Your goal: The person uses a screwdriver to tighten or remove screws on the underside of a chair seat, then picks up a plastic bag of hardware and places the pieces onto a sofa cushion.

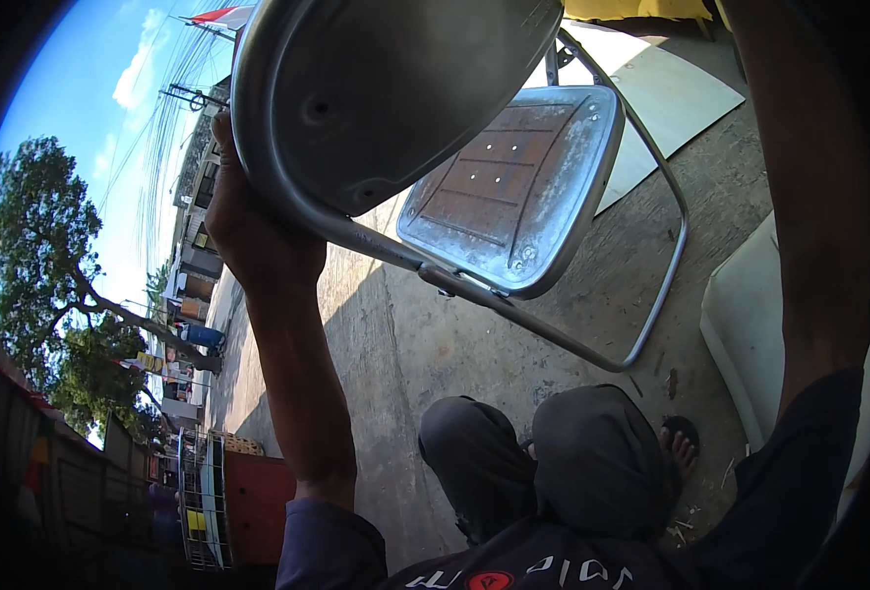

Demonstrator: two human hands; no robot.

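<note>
My left hand (248,221) is closed round the rim of a metal folding chair's backrest (386,79) at the upper left of the chair, with fingertips partly hidden behind it. The chair's bare metal seat (509,192) has a rusty brown middle, small holes and raised lines, and sits in a tubular frame (572,349) reaching down toward the ground. My right forearm (789,246) rises along the right side to the top edge, where the hand is out of sight.
Concrete ground (454,374) surrounds my sandaled feet (681,442). A white sheet (695,108) lies behind the chair, and a pale padded piece (740,324) is at the right. A red box (253,501) with a wire rack stands at lower left, with a street, tree and buildings beyond.
</note>
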